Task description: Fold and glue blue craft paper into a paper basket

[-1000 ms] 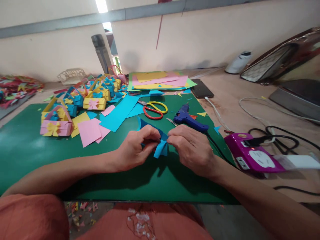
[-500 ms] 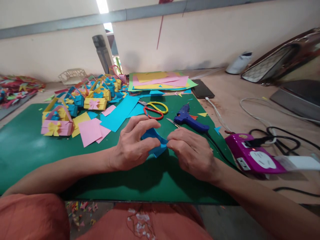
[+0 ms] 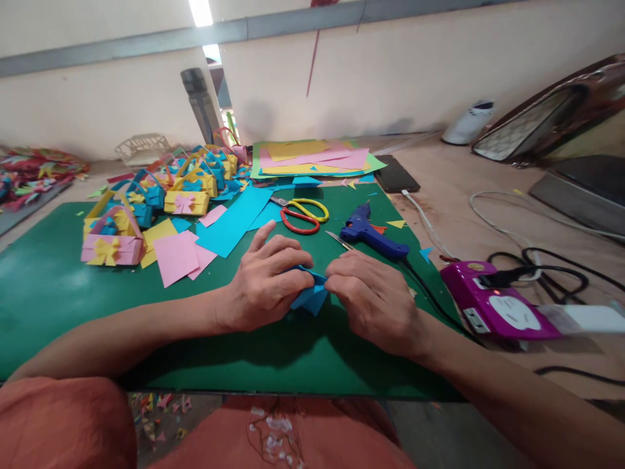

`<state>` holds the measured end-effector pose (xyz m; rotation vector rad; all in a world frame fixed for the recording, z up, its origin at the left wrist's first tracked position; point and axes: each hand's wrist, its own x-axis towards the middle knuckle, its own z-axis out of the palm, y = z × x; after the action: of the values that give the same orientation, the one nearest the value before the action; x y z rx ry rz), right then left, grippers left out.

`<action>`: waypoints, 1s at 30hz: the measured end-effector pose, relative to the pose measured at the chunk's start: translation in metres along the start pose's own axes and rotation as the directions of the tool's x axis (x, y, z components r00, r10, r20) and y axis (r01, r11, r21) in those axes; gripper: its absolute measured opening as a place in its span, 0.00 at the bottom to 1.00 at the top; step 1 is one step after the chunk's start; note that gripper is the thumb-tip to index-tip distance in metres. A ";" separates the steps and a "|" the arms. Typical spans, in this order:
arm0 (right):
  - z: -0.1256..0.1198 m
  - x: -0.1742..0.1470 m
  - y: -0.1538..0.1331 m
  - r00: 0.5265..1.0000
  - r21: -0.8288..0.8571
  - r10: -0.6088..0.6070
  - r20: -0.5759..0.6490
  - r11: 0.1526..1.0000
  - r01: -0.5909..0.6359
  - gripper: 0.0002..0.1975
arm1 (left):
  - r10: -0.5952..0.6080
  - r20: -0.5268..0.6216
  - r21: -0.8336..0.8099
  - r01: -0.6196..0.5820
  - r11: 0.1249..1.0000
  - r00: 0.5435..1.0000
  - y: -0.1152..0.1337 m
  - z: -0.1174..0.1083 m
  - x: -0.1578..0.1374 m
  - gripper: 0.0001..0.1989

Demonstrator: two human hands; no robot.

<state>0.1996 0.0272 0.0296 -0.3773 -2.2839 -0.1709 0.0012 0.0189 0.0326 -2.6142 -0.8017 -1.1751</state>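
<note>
A folded piece of blue paper [image 3: 311, 298] is held between both hands, above the green cutting mat [image 3: 234, 365]. My left hand [image 3: 268, 280] pinches its left side with thumb and fingers, the index finger raised. At its right corner my right hand [image 3: 374, 296] is closed on the paper, fingertips pressed together. The hands hide much of the piece. Just beyond them lie red-and-yellow-handled scissors [image 3: 303, 218], a cutter blade [image 3: 338, 240] and a blue glue gun [image 3: 371, 236].
Small paper baskets [image 3: 185, 202] stand at the left, near pink paper squares [image 3: 176, 258] and a blue sheet [image 3: 237, 221]. Stacked coloured paper [image 3: 312, 159] lies at the back beside a phone [image 3: 396, 174]. A purple power strip [image 3: 498, 303] with cables sits on the right.
My left fingers have closed down on the blue paper, with the index finger lifting. The paper's near flap now hangs lower and looks more folded. The right hand has barely moved.
</note>
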 end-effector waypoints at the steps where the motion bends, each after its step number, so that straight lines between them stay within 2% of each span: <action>1: 0.000 0.000 0.000 1.000 0.003 0.003 -0.001 1.000 -0.003 0.08 | -0.012 -0.002 -0.007 0.012 1.000 1.000 0.000 0.000 0.000 0.05; 8: 0.001 0.002 0.000 1.000 -0.001 0.014 0.005 1.000 -0.014 0.08 | -0.029 -0.020 -0.104 0.027 0.994 0.999 -0.001 0.004 -0.001 0.04; 25: 0.003 0.000 0.001 0.999 0.023 -0.002 0.045 1.000 0.001 0.07 | 0.025 0.008 -0.130 -0.023 0.991 1.000 -0.002 0.007 -0.005 0.06; 30: 0.002 0.001 0.000 0.996 0.010 -0.002 0.093 1.000 0.001 0.08 | 0.067 0.016 -0.130 -0.064 0.989 0.998 -0.002 0.008 -0.006 0.07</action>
<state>0.1974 0.0284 0.0294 -0.3858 -2.3763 -0.1456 0.0019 0.0213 0.0232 -2.7375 -0.6581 -1.2242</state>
